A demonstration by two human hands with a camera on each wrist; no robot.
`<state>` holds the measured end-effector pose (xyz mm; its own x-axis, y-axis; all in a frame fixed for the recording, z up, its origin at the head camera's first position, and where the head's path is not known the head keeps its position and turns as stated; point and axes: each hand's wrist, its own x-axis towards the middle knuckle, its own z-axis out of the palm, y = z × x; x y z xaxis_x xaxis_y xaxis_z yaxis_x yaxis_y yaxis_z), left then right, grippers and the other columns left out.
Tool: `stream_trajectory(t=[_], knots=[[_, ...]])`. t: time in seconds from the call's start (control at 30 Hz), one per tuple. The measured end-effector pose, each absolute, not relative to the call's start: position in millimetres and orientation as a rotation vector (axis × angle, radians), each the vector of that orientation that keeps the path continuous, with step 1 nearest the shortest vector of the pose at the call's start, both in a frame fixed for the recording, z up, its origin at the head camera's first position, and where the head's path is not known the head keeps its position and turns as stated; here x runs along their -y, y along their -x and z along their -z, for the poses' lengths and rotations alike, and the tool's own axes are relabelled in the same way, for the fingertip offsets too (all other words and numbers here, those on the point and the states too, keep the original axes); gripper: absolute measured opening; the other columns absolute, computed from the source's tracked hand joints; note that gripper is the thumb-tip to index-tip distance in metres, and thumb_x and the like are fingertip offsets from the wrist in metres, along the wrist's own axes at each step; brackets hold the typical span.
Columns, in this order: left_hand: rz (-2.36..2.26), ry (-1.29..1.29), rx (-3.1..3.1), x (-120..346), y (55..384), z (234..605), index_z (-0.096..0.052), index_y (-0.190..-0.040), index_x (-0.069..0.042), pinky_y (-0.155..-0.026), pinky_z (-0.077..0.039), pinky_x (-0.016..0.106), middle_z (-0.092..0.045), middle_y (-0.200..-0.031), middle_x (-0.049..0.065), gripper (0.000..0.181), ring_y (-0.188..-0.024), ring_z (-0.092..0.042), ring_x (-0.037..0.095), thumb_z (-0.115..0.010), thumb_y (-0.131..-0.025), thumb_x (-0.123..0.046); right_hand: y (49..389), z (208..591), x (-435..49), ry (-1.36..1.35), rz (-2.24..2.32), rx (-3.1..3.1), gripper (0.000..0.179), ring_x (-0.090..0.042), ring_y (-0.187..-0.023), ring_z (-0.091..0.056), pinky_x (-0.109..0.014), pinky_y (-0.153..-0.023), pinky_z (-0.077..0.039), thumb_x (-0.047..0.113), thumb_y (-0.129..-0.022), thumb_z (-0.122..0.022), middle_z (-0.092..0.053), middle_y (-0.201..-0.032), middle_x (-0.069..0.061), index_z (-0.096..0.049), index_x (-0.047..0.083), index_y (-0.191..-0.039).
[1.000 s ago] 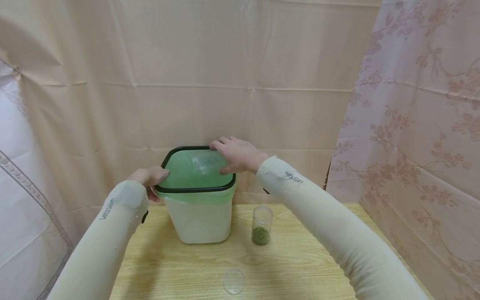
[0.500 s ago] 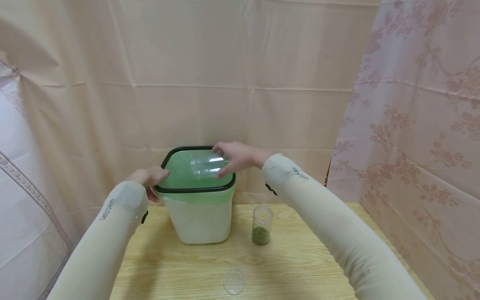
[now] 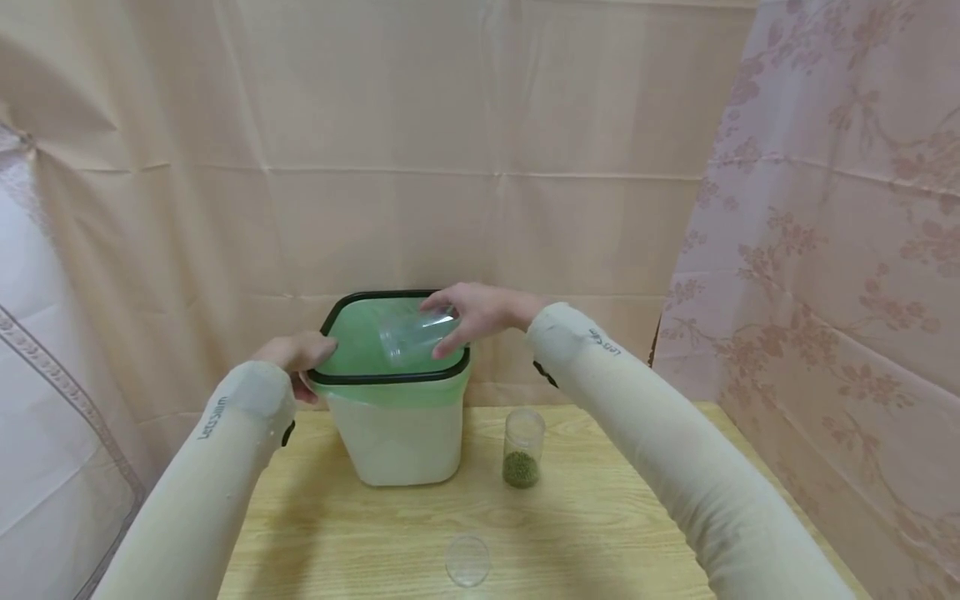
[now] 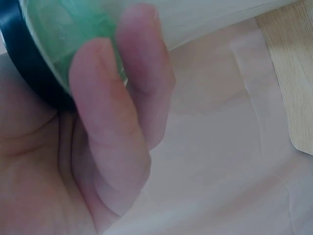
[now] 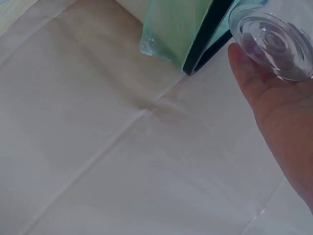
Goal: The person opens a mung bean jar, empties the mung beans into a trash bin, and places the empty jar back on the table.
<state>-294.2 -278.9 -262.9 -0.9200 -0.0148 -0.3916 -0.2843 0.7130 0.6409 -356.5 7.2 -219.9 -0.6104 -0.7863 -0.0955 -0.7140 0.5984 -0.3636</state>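
A white bin [image 3: 401,446] with a green bag lining [image 3: 352,337] and a black rim [image 3: 390,379] stands on the table. My left hand [image 3: 294,357] grips its left rim, with the thumb on top and fingers curled beneath, as the left wrist view [image 4: 105,117] also shows. My right hand [image 3: 486,317] holds a clear jar [image 3: 405,340] on its side over the bin's mouth, tipped with its far end to the left. In the right wrist view the clear jar's round base [image 5: 274,44] faces the camera; I see no contents in it.
To the right of the bin stands an upright clear jar [image 3: 523,429] with small green beans [image 3: 521,470] in its bottom. A clear round lid [image 3: 468,561] lies on the wooden table [image 3: 600,517] in front. Beige cloth [image 3: 480,167] hangs behind.
My right hand has turned and come slightly down at the wrist, tilting the clear jar a little and baring more of its side. The left hand keeps its place on the rim.
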Motion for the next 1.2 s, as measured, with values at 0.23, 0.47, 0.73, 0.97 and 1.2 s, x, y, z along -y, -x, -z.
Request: stream_trajectory(t=[0.23, 0.47, 0.73, 0.97, 1.2], knots=[[-1.05, 0.24, -2.555, 280.1, 295.2, 262.0, -0.041, -0.125, 0.006, -0.059, -0.059, 0.032, -0.048, -0.11, 0.027, 0.04, -0.064, -0.061, 0.025, -0.026, -0.103, -0.024, 358.2, 221.1, -7.9, 1.279, 0.441, -2.578, 0.079, -0.021, -0.141, -0.04, -0.037, -0.116, -0.033, 0.019, -0.084, -0.085, -0.048, -0.151, -0.005, -0.045, 0.01, -0.151], [-1.042, 0.228, -2.56, 279.7, 295.3, 261.1, -0.043, -0.121, 0.004, -0.058, -0.059, 0.031, -0.051, -0.107, 0.025, 0.038, -0.062, -0.061, 0.023, -0.026, -0.104, -0.025, 359.5, 219.2, -5.8, 1.246, 0.397, -2.605, 0.08, -0.022, -0.136, -0.045, -0.037, -0.111, -0.039, 0.029, -0.085, -0.084, -0.051, -0.148, -0.007, -0.044, 0.014, -0.153], [-1.044, 0.237, -2.557, 280.3, 296.5, 262.1, -0.044, -0.121, 0.005, -0.058, -0.059, 0.031, -0.052, -0.107, 0.025, 0.039, -0.062, -0.061, 0.023, -0.026, -0.105, -0.026, 358.2, 218.6, -5.2, 1.149, 0.385, -2.625, 0.084, -0.024, -0.136, -0.047, -0.04, -0.111, -0.04, 0.046, -0.088, -0.078, -0.054, -0.145, -0.01, -0.04, 0.011, -0.154], [-1.026, 0.224, -2.572, 279.8, 295.5, 262.5, -0.038, -0.133, 0.007, -0.059, -0.059, 0.031, -0.048, -0.115, 0.028, 0.047, -0.067, -0.063, 0.027, -0.024, -0.105, -0.028, 356.1, 221.1, -5.3, 1.019, 0.405, -2.712, 0.088, -0.024, -0.129, -0.052, -0.043, -0.106, -0.045, 0.062, -0.089, -0.068, -0.056, -0.142, -0.009, -0.043, 0.007, -0.152], [-1.033, 0.231, -2.577, 279.6, 295.3, 262.1, -0.041, -0.128, 0.006, -0.059, -0.059, 0.031, -0.048, -0.114, 0.026, 0.044, -0.067, -0.063, 0.026, -0.024, -0.104, -0.027, 355.0, 220.1, -6.3, 0.999, 0.396, -2.749, 0.088, -0.025, -0.134, -0.048, -0.043, -0.108, -0.043, 0.064, -0.088, -0.068, -0.054, -0.146, -0.008, -0.046, 0.007, -0.151]])
